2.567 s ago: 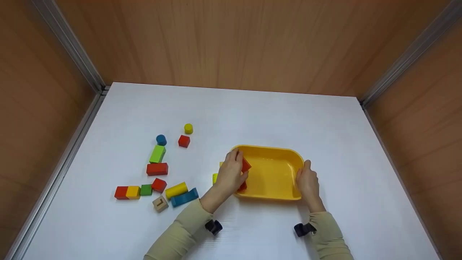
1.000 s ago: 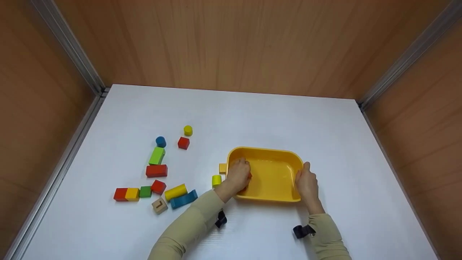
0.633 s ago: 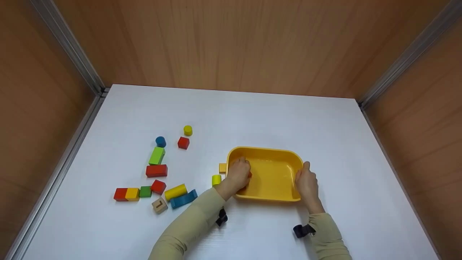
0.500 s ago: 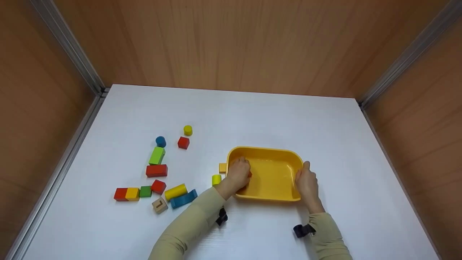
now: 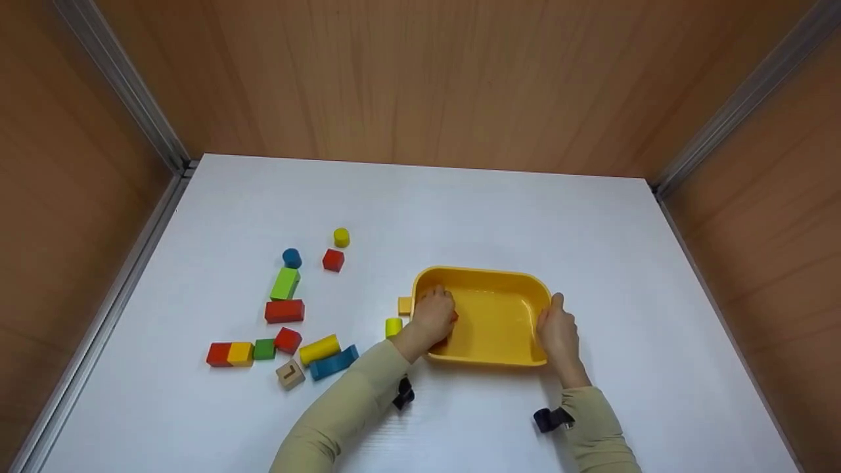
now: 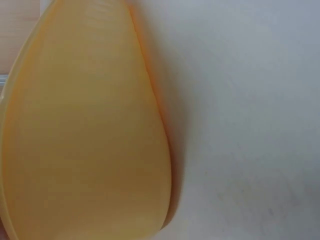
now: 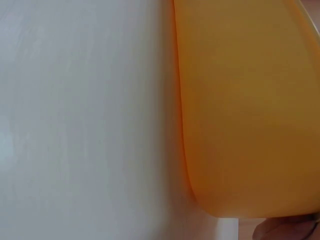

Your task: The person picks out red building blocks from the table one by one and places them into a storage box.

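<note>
A yellow plastic tray [image 5: 502, 322] stands on the white table; its outer wall fills much of both wrist views. My left hand [image 5: 431, 320] reaches over the left rim into the tray. Its curled fingers hold a red block [image 5: 454, 316], of which only a small corner peeks out; the rest is hidden under the hand. My right hand [image 5: 559, 334] grips the tray's right rim, and some of its fingers [image 7: 285, 228] show at the bottom of the right wrist view. Just outside the left rim lie a yellow block [image 5: 405, 305] and a yellow-green cylinder [image 5: 393, 327].
Several loose blocks lie to the left: a long red block [image 5: 284, 311], a light green block [image 5: 285, 284], a blue arch piece [image 5: 334, 362], a yellow cylinder [image 5: 319, 349] and a wooden cube [image 5: 290, 374]. Wood-grain panels [image 5: 420, 79] wall in the table.
Since the oldest frame, my left hand has gone from above the left rim, with red pieces showing, down into the tray. Lately it stays there. My right hand keeps its grip on the rim.
</note>
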Demonstrator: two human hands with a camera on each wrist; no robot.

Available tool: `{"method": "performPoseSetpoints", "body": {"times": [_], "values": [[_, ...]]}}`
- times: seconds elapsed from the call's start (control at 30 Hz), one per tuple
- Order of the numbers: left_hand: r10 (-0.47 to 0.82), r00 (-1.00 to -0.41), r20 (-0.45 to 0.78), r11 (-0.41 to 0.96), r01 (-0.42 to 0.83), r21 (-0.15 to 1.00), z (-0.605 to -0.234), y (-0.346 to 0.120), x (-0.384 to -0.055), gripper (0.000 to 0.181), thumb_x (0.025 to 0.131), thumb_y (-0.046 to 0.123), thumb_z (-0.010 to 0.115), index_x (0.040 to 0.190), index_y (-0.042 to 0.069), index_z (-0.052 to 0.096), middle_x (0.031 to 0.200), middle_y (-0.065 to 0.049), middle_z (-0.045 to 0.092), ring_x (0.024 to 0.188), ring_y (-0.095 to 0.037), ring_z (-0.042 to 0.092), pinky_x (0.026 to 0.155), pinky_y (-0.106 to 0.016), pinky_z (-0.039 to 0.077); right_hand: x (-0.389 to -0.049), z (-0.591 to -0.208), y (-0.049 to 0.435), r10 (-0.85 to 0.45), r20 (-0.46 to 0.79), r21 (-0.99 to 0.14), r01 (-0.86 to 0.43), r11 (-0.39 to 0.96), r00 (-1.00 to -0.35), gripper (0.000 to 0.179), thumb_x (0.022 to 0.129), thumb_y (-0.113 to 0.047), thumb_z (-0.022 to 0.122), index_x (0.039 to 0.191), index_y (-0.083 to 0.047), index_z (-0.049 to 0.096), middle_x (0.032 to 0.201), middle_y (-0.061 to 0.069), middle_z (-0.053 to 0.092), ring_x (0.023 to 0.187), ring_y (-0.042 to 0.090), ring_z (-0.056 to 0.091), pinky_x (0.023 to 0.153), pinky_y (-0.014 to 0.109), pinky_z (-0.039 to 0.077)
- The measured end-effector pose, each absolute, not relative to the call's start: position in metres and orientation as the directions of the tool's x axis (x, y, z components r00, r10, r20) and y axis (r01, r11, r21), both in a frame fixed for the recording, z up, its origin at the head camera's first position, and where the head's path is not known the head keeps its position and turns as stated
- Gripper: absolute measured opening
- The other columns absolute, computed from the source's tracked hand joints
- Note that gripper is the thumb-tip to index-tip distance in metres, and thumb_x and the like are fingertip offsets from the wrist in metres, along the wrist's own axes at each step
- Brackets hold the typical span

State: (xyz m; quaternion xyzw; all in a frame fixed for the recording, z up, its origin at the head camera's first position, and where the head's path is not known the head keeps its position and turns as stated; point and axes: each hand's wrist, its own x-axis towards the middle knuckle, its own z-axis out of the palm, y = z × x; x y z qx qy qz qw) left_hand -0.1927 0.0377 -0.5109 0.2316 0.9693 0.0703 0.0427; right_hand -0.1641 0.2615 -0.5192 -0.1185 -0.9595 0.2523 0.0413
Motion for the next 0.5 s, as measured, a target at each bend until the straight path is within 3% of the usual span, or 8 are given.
{"method": "performPoseSetpoints", "body": {"times": [0.1,0.5], "values": [[0.446,-0.892,-0.068,0.888,0.432,0.156,-0.509,0.038,-0.192,0.035,0.082,0.027,0.062,0.100,-0.002,0.056,0.094,-0.012,0.049,0.087,-0.023,0.048,0.078,-0.033,0.043,-0.164,-0.519,0.261,0.250,0.020,-0.498,0.207,0.842,-0.968,0.012,0.091,-0.008,0.037,0.100,0.000,0.034,0.060,0.012,0.047,0.046,0.021,0.043,0.037,0.028,0.034],[0.466,-0.877,0.115,0.861,0.480,0.169,-0.497,0.031,-0.188,0.029,0.079,0.020,0.063,0.094,-0.004,0.057,0.084,-0.012,0.051,0.075,-0.022,0.050,0.069,-0.030,0.046,-0.164,-0.519,0.262,0.250,-0.021,-0.521,0.224,0.824,-0.968,0.014,0.092,-0.008,0.037,0.102,0.000,0.034,0.064,0.013,0.049,0.048,0.021,0.047,0.038,0.027,0.037]]}}
